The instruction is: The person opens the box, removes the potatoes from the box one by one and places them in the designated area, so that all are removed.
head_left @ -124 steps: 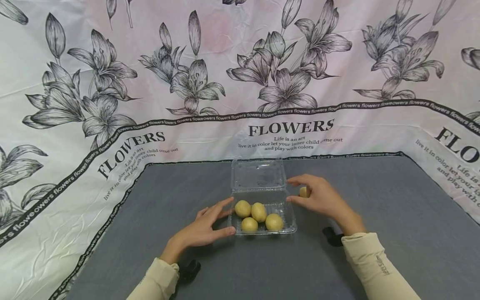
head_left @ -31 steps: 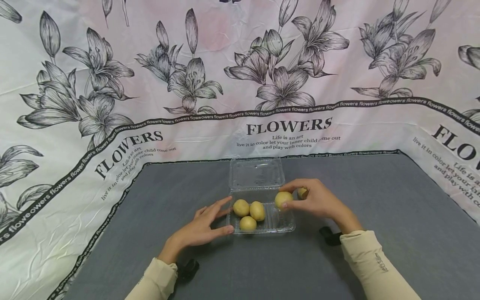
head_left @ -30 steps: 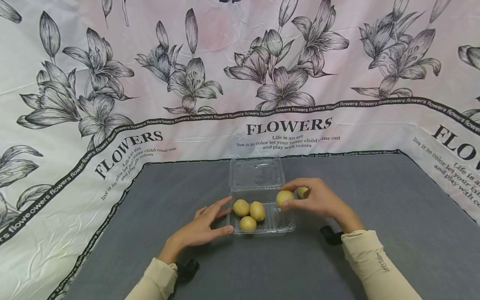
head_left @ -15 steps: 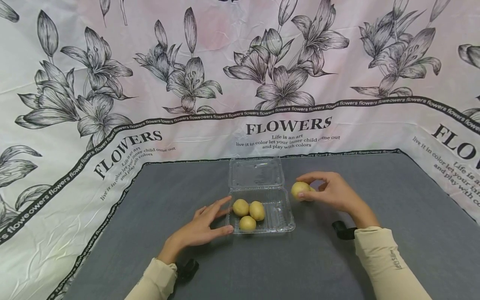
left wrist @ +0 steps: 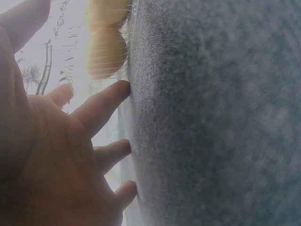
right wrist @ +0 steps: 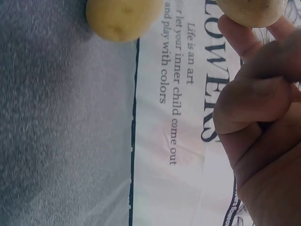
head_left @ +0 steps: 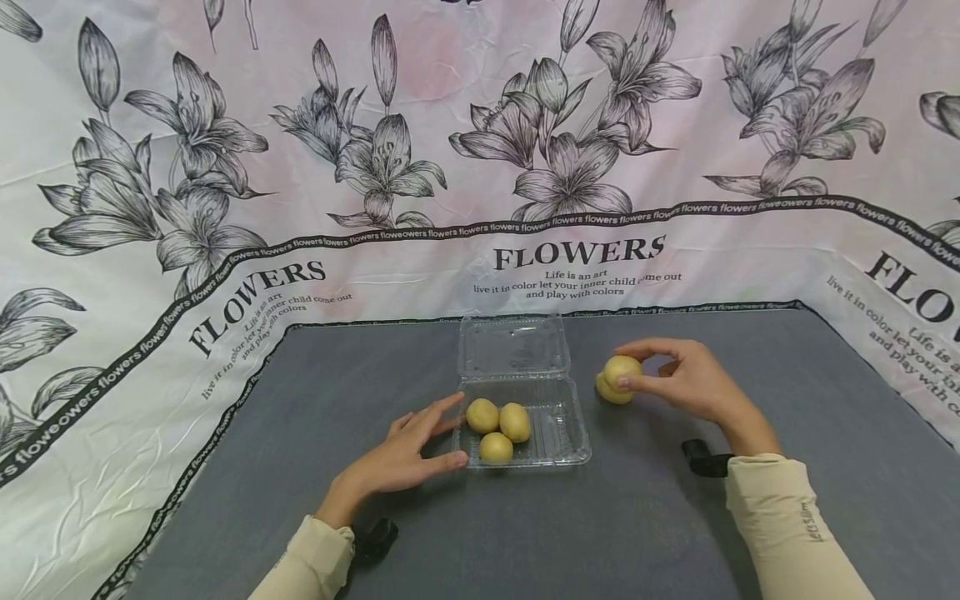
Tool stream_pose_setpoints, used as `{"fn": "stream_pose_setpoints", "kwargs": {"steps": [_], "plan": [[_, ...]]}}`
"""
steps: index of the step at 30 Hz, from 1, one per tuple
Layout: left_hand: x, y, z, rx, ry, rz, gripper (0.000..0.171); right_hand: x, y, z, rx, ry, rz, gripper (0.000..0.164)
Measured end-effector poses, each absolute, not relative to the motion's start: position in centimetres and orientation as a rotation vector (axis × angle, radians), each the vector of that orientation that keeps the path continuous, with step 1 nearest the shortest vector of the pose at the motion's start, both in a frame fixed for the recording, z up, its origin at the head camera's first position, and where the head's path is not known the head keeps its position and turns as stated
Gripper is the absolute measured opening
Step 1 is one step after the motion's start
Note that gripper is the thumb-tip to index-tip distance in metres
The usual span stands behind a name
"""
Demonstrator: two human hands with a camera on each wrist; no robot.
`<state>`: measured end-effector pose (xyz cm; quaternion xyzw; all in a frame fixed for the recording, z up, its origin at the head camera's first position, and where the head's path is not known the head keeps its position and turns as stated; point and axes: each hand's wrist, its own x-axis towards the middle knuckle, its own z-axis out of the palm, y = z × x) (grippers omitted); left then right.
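My right hand [head_left: 686,379] pinches a small yellow potato [head_left: 624,370] between thumb and fingertips, right of the container. In the head view this potato overlaps a second one [head_left: 613,395] on the table; the right wrist view shows the held potato [right wrist: 254,8] apart from the table potato [right wrist: 120,19]. A clear plastic clamshell container [head_left: 558,454] lies with its lid [head_left: 513,348] folded back. Three potatoes [head_left: 497,447] sit together in its left half. My left hand [head_left: 401,460], fingers spread, rests at the container's left side; in the left wrist view its fingertips [left wrist: 123,87] meet the table.
The grey tabletop [head_left: 525,533] surrounds the container. Behind it hangs a white and pink cloth [head_left: 405,279] printed with flowers and lettering. Black wrist straps with devices [head_left: 705,458] sit on both wrists.
The right hand has lifted a fourth potato out of the container's right half and carried it rightward to over the potato on the table. The left hand keeps its place.
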<state>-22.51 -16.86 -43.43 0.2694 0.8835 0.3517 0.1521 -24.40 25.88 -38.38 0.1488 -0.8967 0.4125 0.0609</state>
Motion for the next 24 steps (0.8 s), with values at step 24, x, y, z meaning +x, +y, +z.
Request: {"fn": "stream_pose_setpoints", "kwargs": {"steps": [24], "plan": [[-22.4,-16.7,-43.4,0.797,2.557,1.0,0.085,-24.4,29.6,-39.6,0.318,-2.773,1.255,0.044]]}}
